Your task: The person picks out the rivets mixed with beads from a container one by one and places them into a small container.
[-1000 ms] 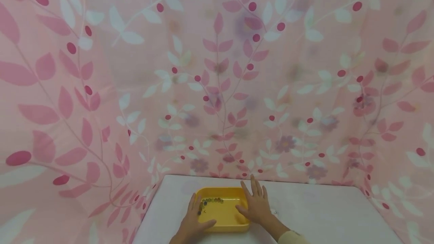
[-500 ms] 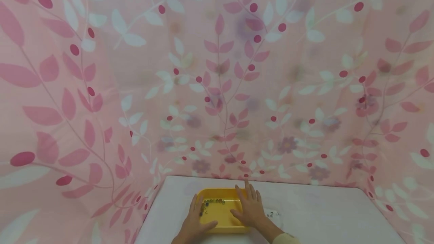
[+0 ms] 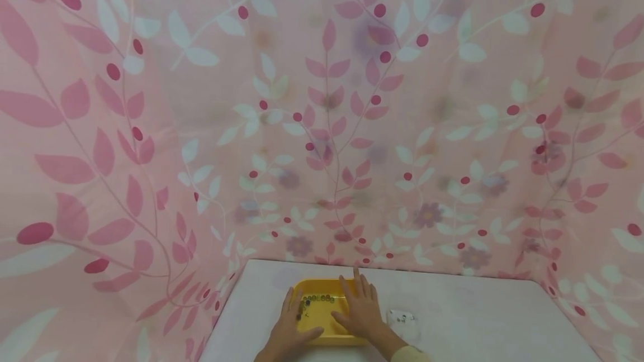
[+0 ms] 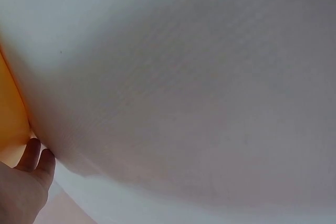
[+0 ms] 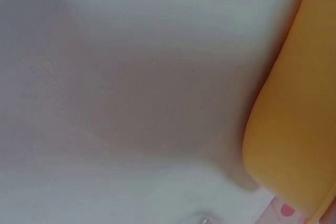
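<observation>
A shallow yellow tray [image 3: 337, 341] sits on the white table in the head view. Several small round beads [image 3: 318, 298] line its back and left inner edges. My left hand [image 3: 288, 325] lies along the tray's left side, fingers straight and thumb stretched over the front left corner. In the left wrist view, two fingertips of that left hand [image 4: 26, 187] are right at the yellow tray wall [image 4: 9, 108]. My right hand [image 3: 363, 314] is spread over the tray's right side, thumb pointing inward. The right wrist view shows the tray's outer wall [image 5: 294, 124], with the right hand mostly hidden.
Right of the tray, a small clear dish [image 3: 404, 323] holds several tiny pieces. The white table [image 3: 478, 317] extends to the right. Pink fabric [image 3: 382, 127] printed with leaves and flowers surrounds the table at the back and sides.
My right hand has moved left, further over the tray, uncovering the clear dish. My left hand has stayed at the tray's left side. The beads keep their arrangement.
</observation>
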`<state>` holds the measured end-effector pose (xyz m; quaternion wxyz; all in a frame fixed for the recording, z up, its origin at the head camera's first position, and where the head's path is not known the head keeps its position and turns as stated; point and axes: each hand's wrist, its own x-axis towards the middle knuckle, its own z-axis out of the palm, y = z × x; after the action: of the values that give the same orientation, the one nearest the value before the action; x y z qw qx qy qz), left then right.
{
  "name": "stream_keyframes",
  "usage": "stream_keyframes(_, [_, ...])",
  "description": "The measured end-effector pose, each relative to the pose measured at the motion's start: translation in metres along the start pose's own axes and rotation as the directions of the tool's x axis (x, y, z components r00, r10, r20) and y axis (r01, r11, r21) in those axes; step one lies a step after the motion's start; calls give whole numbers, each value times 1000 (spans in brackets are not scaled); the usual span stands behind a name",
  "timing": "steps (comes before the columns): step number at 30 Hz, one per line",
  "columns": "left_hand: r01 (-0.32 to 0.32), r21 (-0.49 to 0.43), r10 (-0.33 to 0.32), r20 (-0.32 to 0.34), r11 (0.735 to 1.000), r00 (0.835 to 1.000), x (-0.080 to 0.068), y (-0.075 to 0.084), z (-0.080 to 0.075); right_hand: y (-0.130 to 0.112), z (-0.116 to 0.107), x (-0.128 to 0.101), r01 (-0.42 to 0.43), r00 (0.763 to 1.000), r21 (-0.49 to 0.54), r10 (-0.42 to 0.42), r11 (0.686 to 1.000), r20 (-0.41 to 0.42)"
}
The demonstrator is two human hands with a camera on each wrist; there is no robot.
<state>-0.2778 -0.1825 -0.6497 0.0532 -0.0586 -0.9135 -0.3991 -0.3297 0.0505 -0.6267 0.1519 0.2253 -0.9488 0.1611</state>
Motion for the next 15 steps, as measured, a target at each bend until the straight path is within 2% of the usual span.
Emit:
stream_keyframes(9, [7, 42, -6, -23, 999, 1000, 2, -2, 2, -9, 16, 6, 13, 1000, -42, -12, 999, 20])
stream_keyframes(15, [-9, 31, 10, -29, 999, 1000, 2, -3, 3, -18, 16, 8, 55, 998, 16, -55, 998, 30])
